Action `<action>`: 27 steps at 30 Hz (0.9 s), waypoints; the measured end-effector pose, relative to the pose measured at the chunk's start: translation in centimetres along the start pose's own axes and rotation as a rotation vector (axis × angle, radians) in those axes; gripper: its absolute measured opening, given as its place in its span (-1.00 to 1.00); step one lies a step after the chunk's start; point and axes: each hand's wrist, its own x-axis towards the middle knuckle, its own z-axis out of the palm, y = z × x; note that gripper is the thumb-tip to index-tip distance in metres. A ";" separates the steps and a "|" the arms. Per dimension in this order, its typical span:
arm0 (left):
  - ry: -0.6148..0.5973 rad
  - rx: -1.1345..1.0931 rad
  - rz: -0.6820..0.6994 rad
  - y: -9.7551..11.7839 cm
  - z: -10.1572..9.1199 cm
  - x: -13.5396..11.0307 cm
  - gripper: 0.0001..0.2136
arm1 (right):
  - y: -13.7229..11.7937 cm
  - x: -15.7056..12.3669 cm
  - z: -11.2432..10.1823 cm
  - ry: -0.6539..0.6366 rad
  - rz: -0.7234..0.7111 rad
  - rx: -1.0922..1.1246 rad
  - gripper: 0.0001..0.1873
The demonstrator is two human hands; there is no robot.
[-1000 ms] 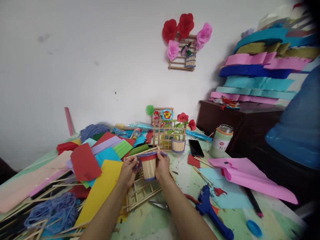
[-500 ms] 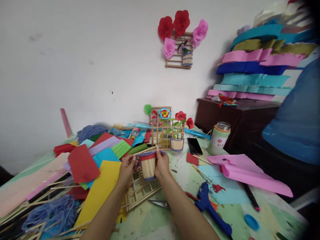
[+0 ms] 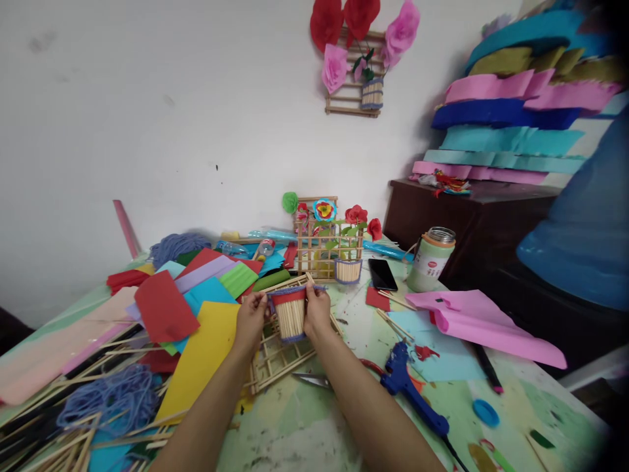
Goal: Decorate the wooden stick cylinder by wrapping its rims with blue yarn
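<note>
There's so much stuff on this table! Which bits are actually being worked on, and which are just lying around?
In use: left hand, right hand, stick pot held between them, purple yarn on its rim, stick lattice underneath.
Lying about: glue gun, scissors, phone, jar, pink paper, yellow sheet.

The stick pot (image 3: 289, 318) is pale wood with a red band and a purple yarn rim. Beside it lie a yellow paper sheet (image 3: 201, 357) and a red paper sheet (image 3: 164, 308). The glue gun (image 3: 403, 380) is bright blue, the crepe paper (image 3: 484, 326) pink, and the table (image 3: 304, 432) mottled green and white.
</note>
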 end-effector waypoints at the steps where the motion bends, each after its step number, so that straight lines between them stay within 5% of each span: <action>1: 0.007 0.001 -0.002 -0.1 0.0 0.0 -0.73 | 0.1 0.0 0.0 0.000 0.011 0.009 -0.68; 27: 0.023 -0.203 -0.094 2.0 1.2 -0.3 -0.62 | -0.3 -0.2 -0.2 -0.092 0.077 0.267 -0.85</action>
